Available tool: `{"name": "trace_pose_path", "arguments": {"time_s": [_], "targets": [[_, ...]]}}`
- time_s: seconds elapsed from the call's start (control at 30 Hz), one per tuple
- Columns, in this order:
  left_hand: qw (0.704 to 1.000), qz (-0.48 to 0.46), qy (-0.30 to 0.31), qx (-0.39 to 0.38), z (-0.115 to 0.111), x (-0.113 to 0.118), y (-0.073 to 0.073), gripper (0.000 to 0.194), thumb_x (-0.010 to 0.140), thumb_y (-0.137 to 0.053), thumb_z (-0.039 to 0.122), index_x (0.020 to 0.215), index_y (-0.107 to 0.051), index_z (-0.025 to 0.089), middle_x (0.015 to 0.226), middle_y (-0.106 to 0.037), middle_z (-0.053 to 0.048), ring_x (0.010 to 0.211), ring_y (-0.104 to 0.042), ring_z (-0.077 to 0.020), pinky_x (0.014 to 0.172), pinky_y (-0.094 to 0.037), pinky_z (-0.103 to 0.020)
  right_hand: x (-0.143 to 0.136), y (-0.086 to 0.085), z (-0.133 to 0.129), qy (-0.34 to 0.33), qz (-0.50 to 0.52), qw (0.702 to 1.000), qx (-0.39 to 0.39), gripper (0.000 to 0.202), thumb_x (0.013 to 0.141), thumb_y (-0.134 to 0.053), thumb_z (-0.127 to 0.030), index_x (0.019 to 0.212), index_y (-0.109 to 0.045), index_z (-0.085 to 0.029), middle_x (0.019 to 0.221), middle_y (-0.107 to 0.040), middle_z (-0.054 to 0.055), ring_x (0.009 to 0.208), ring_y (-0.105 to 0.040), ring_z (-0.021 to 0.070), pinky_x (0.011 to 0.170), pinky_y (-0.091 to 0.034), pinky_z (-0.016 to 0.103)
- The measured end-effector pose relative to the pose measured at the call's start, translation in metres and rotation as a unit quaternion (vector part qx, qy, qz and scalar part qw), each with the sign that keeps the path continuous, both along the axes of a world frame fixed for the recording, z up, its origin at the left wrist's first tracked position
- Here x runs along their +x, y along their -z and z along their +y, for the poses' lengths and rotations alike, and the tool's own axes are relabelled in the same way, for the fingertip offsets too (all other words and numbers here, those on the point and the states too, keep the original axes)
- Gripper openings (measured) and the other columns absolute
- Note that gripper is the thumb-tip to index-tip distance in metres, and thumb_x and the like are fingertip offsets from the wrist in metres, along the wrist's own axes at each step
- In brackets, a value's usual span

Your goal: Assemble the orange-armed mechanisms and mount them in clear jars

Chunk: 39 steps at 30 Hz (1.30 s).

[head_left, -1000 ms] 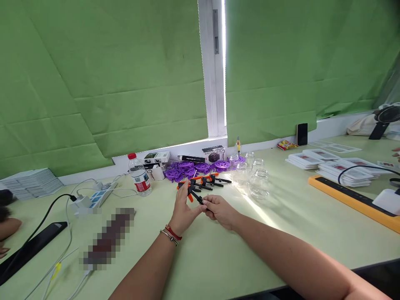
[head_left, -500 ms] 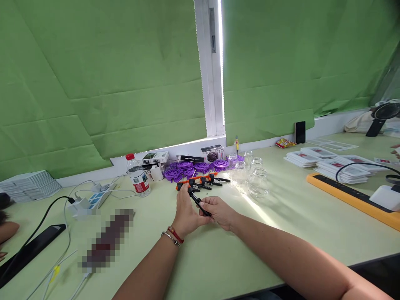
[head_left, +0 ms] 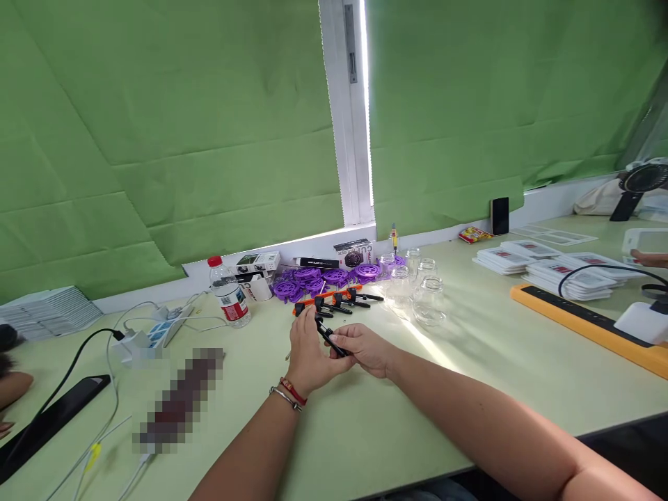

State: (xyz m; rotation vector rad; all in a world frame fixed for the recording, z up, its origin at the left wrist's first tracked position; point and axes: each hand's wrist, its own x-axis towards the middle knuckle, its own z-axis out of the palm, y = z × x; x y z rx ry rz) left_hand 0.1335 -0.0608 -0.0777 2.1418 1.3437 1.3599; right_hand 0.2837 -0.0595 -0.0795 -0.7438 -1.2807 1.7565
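Note:
Between my two hands is a slim black rod-shaped tool (head_left: pixel 328 336), tilted, its exact kind unclear. My left hand (head_left: pixel 307 358) is curled round its upper end, the thumb reaching toward the lower end. At the lower part, my right hand (head_left: pixel 365 350) pinches it between thumb and fingers. Just beyond my hands, several similar black pieces (head_left: pixel 342 306) with thin shafts lie along an orange bar (head_left: pixel 355 288). Behind them spreads a pile of purple openwork discs (head_left: pixel 307 278). My fingertips partly hide the tool's ends.
A red-capped bottle (head_left: pixel 229 292) stands left of the discs, several glass jars (head_left: pixel 429 303) to the right. Cables and a power strip (head_left: pixel 165 325) lie left. Card stacks (head_left: pixel 568 278) and an orange-edged bar (head_left: pixel 584 327) lie right. Another person's hand (head_left: pixel 650 259) shows at the right edge.
My hands stay around the black tool, with only a slight shift in grip. At the far right, another person's hand has come further into view with a white flat object.

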Motion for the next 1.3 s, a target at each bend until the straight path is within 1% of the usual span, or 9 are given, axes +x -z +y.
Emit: {"name": "trace_pose_path", "arguments": {"time_s": [0.2, 0.33, 0.47, 0.57, 0.67, 0.73, 0.8, 1.07, 1.3], "targets": [[0.999, -0.026, -0.011, -0.034, 0.006, -0.006, 0.001, 0.099, 0.038, -0.086, 0.038, 0.126, -0.046, 0.019, 0.127, -0.048, -0.015, 0.125, -0.036, -0.0384, 0.106, -0.022, -0.052, 0.005, 0.001, 0.005, -0.02, -0.02, 0.999, 0.018, 0.041, 0.07, -0.069, -0.051, 0.074, -0.065, -0.011, 0.063, -0.062, 0.003, 0.053, -0.05, 0.0092, 0.056, -0.04, 0.026], [0.994, -0.068, 0.008, -0.084, 0.004, -0.008, -0.005, 0.091, 0.046, -0.084, 0.039, 0.126, -0.046, 0.021, 0.118, -0.054, -0.012, 0.114, -0.047, -0.0331, 0.098, -0.033, -0.047, 0.015, 0.006, 0.024, 0.117, -0.064, 0.991, 0.028, 0.032, 0.076, -0.062, -0.044, 0.084, -0.062, -0.013, 0.066, -0.063, 0.002, 0.052, -0.051, 0.0099, 0.051, -0.036, 0.024], [0.975, -0.121, 0.037, -0.185, 0.001, -0.01, -0.013, 0.076, 0.058, -0.077, 0.043, 0.122, -0.044, 0.021, 0.099, -0.058, -0.006, 0.091, -0.056, -0.0228, 0.085, -0.043, -0.038, 0.031, 0.02, 0.049, 0.276, -0.209, 0.932, 0.105, 0.018, 0.081, -0.051, -0.029, 0.086, -0.061, -0.015, 0.069, -0.061, 0.001, 0.054, -0.05, 0.0111, 0.053, -0.038, 0.024], [0.927, -0.217, 0.082, -0.295, -0.001, -0.011, -0.018, 0.059, 0.066, -0.067, 0.051, 0.112, -0.046, 0.021, 0.084, -0.058, -0.002, 0.079, -0.058, -0.0182, 0.076, -0.046, -0.034, 0.038, 0.032, 0.059, 0.274, -0.333, 0.884, 0.183, 0.02, 0.081, -0.049, -0.022, 0.093, -0.064, -0.016, 0.079, -0.064, 0.004, 0.067, -0.055, 0.015, 0.061, -0.041, 0.027], [0.841, -0.306, 0.133, -0.427, -0.002, -0.011, -0.021, 0.054, 0.069, -0.055, 0.064, 0.102, -0.049, 0.021, 0.074, -0.058, -0.001, 0.069, -0.06, -0.0179, 0.068, -0.049, -0.033, 0.034, 0.038, 0.062, 0.235, -0.444, 0.823, 0.264, 0.027, 0.083, -0.049, -0.02, 0.104, -0.066, -0.019, 0.096, -0.066, 0.007, 0.083, -0.058, 0.0182, 0.07, -0.041, 0.028], [0.792, -0.323, 0.15, -0.496, -0.002, -0.011, -0.021, 0.056, 0.067, -0.054, 0.069, 0.098, -0.049, 0.022, 0.071, -0.059, -0.002, 0.068, -0.062, -0.0196, 0.063, -0.05, -0.033, 0.029, 0.038, 0.063, 0.218, -0.507, 0.781, 0.293, 0.029, 0.084, -0.05, -0.022, 0.109, -0.066, -0.022, 0.104, -0.064, 0.007, 0.088, -0.058, 0.019, 0.071, -0.039, 0.028], [0.767, -0.317, 0.158, -0.535, -0.001, -0.01, -0.02, 0.058, 0.065, -0.055, 0.071, 0.095, -0.048, 0.022, 0.068, -0.059, -0.001, 0.067, -0.063, -0.0207, 0.06, -0.051, -0.033, 0.025, 0.036, 0.065, 0.209, -0.543, 0.756, 0.3, 0.026, 0.085, -0.052, -0.024, 0.106, -0.068, -0.023, 0.104, -0.063, 0.006, 0.087, -0.058, 0.019, 0.068, -0.038, 0.027], [0.748, -0.284, 0.169, -0.575, 0.001, -0.01, -0.021, 0.057, 0.066, -0.052, 0.071, 0.094, -0.045, 0.022, 0.064, -0.061, -0.003, 0.068, -0.065, -0.0236, 0.056, -0.051, -0.033, 0.023, 0.032, 0.076, 0.198, -0.548, 0.757, 0.296, 0.016, 0.082, -0.058, -0.027, 0.088, -0.073, -0.025, 0.097, -0.066, 0.004, 0.087, -0.057, 0.0181, 0.065, -0.036, 0.026], [0.742, -0.279, 0.177, -0.584, 0.002, -0.011, -0.024, 0.06, 0.063, -0.053, 0.072, 0.094, -0.046, 0.022, 0.067, -0.061, -0.003, 0.069, -0.065, -0.0233, 0.056, -0.05, -0.032, 0.024, 0.036, 0.079, 0.204, -0.535, 0.772, 0.277, 0.01, 0.077, -0.061, -0.018, 0.078, -0.071, -0.019, 0.09, -0.066, 0.006, 0.082, -0.057, 0.0189, 0.065, -0.036, 0.028]]}}
